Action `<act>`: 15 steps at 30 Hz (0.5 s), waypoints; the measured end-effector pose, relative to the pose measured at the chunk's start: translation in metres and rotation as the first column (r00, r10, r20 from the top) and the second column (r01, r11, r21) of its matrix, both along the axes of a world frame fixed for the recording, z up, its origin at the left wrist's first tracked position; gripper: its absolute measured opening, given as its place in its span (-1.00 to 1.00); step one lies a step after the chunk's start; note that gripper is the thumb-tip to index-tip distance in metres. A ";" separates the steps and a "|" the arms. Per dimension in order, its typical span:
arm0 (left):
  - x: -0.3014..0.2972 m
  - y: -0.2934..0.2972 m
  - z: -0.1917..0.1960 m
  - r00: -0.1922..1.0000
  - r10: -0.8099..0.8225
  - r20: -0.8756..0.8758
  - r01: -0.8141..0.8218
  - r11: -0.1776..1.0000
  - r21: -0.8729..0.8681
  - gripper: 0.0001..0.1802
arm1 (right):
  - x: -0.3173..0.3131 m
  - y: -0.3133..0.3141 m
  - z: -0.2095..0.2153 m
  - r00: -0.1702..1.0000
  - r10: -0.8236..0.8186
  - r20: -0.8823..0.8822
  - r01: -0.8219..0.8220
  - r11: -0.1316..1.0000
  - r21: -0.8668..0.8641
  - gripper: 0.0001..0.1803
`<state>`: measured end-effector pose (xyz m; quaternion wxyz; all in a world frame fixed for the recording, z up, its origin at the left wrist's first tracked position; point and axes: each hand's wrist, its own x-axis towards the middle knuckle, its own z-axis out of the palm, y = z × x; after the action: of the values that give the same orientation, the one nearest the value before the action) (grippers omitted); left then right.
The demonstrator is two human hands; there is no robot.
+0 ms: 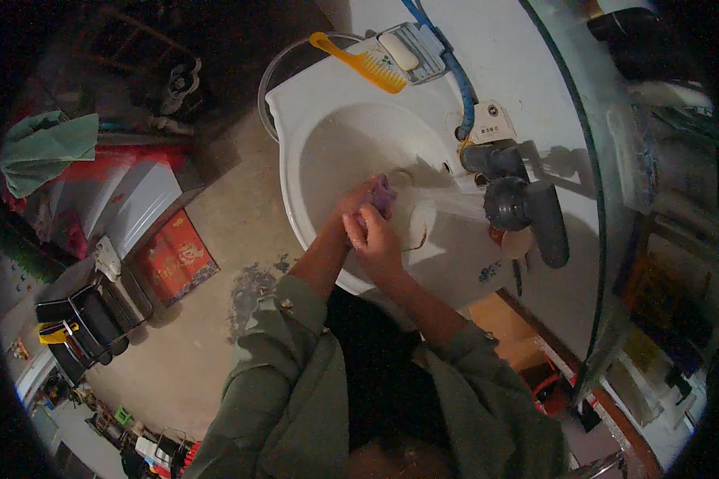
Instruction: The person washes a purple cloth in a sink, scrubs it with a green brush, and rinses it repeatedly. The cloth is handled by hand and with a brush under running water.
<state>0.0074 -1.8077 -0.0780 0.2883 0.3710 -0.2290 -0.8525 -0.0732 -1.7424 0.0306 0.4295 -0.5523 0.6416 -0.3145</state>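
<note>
Both hands are together over the white washbasin, with a small wet-looking purple cloth bunched between them. My left hand is closed round the cloth, and its fingers are partly hidden. Just nearer to me, my right hand has its fingers curled in against the left hand and the cloth's lower part. A dark grey tap stands on the basin's right side. From it a pale, clear streak that looks like running water reaches toward the basin's middle.
On the far rim lie a yellow comb and a soap dish with white soap. A blue hose runs down near a white tag. A glass edge borders the right; a red box is on the floor.
</note>
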 end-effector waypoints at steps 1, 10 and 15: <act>0.000 0.002 -0.002 0.967 -0.045 0.249 0.153 0.888 -0.434 -0.52 | -0.003 -0.001 0.002 1.000 -0.015 -0.010 0.014 0.996 -0.090 -0.66; -0.009 0.036 0.037 0.976 0.144 0.162 -0.201 0.883 0.424 -0.63 | -0.087 -0.098 -0.070 0.796 0.142 -0.589 -0.241 0.966 -0.092 -0.67; 0.010 0.051 0.038 0.798 0.155 0.582 0.042 0.950 -0.309 -0.58 | -0.066 -0.053 -0.068 0.857 0.132 -0.498 -0.332 0.880 -0.339 -0.57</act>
<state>0.0171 -1.7571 -0.0398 0.2806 0.5787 -0.4264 -0.6360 -0.1389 -1.7952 -0.0374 0.1739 -0.7636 0.5705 -0.2473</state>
